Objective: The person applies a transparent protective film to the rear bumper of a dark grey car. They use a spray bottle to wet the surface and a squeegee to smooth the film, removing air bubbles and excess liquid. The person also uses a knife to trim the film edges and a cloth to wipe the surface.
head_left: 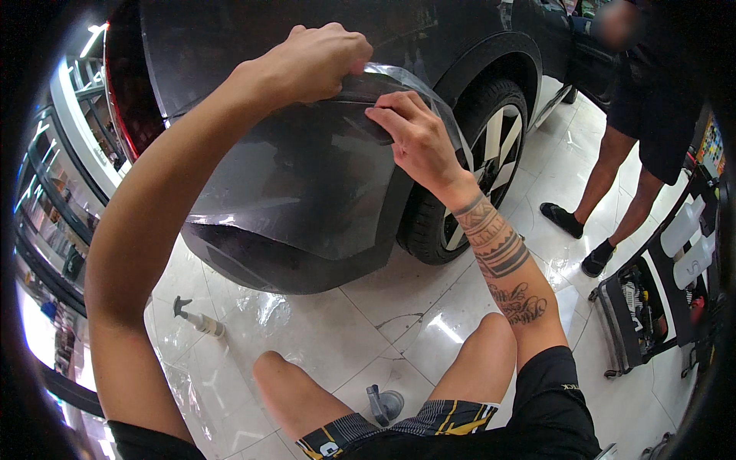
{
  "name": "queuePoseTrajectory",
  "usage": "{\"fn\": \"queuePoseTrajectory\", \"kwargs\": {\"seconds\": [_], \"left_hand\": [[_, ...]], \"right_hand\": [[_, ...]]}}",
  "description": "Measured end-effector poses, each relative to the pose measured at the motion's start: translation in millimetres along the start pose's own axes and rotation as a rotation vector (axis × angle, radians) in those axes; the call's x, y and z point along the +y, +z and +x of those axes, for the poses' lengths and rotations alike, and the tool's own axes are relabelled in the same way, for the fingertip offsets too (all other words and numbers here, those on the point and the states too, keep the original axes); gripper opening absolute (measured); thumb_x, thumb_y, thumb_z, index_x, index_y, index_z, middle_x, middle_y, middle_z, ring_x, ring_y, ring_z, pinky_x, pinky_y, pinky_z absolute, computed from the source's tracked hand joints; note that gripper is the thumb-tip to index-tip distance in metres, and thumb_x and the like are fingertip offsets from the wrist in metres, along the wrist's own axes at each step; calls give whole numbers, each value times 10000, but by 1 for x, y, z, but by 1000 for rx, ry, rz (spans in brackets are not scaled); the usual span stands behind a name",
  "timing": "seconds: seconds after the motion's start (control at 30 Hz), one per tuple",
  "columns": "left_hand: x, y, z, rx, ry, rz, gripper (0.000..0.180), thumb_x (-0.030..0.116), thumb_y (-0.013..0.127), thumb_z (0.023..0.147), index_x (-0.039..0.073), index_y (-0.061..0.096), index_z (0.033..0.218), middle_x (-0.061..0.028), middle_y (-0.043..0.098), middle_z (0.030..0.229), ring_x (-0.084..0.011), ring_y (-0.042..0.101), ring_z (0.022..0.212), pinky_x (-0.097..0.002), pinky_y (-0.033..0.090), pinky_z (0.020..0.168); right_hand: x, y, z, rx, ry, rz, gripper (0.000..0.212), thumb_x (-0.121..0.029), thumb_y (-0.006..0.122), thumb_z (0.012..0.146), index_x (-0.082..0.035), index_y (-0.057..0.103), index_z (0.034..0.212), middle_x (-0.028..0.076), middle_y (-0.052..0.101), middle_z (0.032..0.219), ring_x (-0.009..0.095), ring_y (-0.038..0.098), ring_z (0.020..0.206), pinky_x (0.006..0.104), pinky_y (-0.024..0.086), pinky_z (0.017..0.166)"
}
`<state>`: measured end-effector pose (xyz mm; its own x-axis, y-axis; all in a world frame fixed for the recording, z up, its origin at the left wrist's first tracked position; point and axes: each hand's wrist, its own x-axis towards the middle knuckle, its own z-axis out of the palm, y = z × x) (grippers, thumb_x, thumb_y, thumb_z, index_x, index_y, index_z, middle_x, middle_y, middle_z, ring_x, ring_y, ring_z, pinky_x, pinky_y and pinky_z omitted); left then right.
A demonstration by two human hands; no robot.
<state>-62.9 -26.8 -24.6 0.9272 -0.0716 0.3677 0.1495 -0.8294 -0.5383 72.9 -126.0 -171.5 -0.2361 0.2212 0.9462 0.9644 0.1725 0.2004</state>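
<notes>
A dark grey car bumper (307,184) fills the middle of the head view, its surface wet and glossy in places. Clear film (395,73) is lifted off the bodywork at the corner and runs down toward the wheel arch. My left hand (326,63) is closed on the film's upper edge, with its fingertips partly hidden. Lower and to the right, my right hand (418,138) is closed with bent fingers against the bumper, just beside the film. What lies under its fingertips is hidden.
The rear wheel (491,146) is right of my right hand. A spray bottle (203,322) stands on the tiled floor (345,330) at left; a grey object with a round part (386,404) is between my legs. A person (644,115) stands right, near a tool cart (640,307) with white bottles.
</notes>
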Motion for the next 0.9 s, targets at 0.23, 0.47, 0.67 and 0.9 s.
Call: {"fn": "queuePoseTrajectory", "kwargs": {"seconds": [0.23,0.47,0.67,0.9], "left_hand": [[16,-12,0,-194,-133,-48,355,2,662,778,120,610,1108,-49,673,919,-259,603,985,-464,323,864],[13,-8,0,-164,-98,-30,401,-16,646,765,119,578,1137,-50,668,1033,-263,607,1027,-495,325,860],[11,-14,-16,-7,-62,134,353,50,681,746,137,582,1073,-41,659,967,-262,600,1005,-477,347,843],[-20,-19,-39,-80,-87,171,238,111,731,708,160,562,868,-6,626,782,-236,620,863,-434,350,815]], "right_hand": [[-7,8,6,37,6,-54,220,42,638,736,-15,630,949,86,584,950,240,590,897,332,537,728],[-20,9,16,38,97,-105,109,37,606,726,-16,581,818,94,570,884,261,584,865,343,523,698],[-23,2,27,-47,176,-122,58,19,566,739,-8,576,789,122,580,869,288,591,888,374,523,719],[-23,0,32,-84,224,-102,279,104,595,669,23,640,932,133,598,920,309,600,901,377,505,784]]}}
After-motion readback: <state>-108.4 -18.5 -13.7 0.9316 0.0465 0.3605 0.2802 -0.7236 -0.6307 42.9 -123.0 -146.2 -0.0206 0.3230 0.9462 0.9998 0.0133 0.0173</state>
